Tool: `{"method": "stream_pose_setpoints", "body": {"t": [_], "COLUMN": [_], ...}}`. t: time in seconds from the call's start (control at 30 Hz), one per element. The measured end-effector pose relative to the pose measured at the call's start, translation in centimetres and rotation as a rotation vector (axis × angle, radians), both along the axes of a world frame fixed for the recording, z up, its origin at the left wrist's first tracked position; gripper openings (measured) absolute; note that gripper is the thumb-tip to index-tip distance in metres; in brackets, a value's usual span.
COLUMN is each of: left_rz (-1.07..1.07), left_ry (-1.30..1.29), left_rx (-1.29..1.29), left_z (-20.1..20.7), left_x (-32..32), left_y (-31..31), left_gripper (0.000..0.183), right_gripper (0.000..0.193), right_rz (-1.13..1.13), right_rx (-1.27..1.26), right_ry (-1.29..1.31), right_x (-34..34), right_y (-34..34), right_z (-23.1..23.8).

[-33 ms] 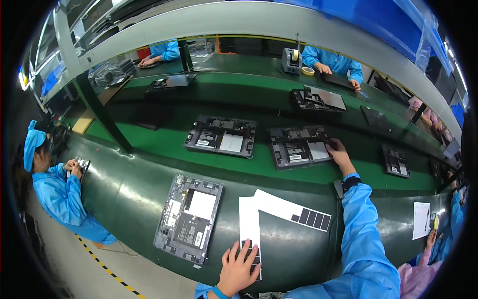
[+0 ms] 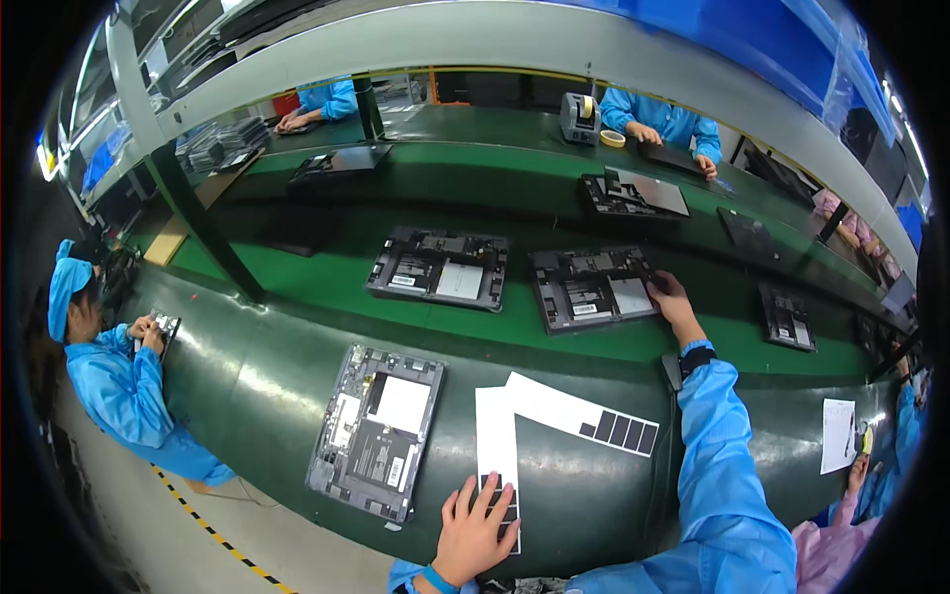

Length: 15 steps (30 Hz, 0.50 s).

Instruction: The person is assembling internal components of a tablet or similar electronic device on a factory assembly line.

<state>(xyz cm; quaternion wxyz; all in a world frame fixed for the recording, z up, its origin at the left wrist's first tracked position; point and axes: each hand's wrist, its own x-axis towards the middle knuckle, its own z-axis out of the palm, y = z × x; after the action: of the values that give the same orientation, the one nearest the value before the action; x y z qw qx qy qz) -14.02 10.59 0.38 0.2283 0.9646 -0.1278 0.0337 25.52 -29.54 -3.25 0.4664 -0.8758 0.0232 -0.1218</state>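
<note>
My left hand (image 2: 477,532) rests with fingers spread on the black patches of a white adhesive strip (image 2: 496,426). A second white strip (image 2: 569,408) with black rectangles lies slanted beside it. My right hand (image 2: 676,300) reaches out to the green belt and grips the right edge of an opened tablet (image 2: 554,315), its battery and boards exposed; the thumb and some fingertips are partly hidden. Left of the strips, another opened tablet (image 2: 364,457) lies on the dark green bench, with a white plate and a black battery in it.
On the belt (image 2: 435,319) sit more opened devices, among them a tablet (image 2: 440,269) left of my right hand. A tape dispenser (image 2: 580,119) stands across the belt near a co-worker's hands. Another person works at left. A metal post (image 2: 203,228) and overhead beam frame the bench. A paper sheet (image 2: 837,436) lies right.
</note>
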Motion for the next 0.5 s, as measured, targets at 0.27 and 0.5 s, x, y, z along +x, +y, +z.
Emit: {"method": "stream_pose_setpoints", "body": {"t": [0.27, 0.5], "left_rz": [0.014, 0.032], "left_ry": [-0.058, -0.062], "left_rx": [-0.030, -0.336], "left_z": [-0.2, 0.4], "left_x": [0.1, 0.0], "left_y": [-0.5, 0.0], "left_gripper": [0.053, 0.059], "right_gripper": [0.044, 0.044], "right_rz": [0.007, -0.065], "right_rx": [0.908, 0.992], "right_ry": [-0.112, -0.199], "right_x": [-3.6, -21.3], "right_y": [3.3, 3.4], "right_z": [5.0, 12.4]}}
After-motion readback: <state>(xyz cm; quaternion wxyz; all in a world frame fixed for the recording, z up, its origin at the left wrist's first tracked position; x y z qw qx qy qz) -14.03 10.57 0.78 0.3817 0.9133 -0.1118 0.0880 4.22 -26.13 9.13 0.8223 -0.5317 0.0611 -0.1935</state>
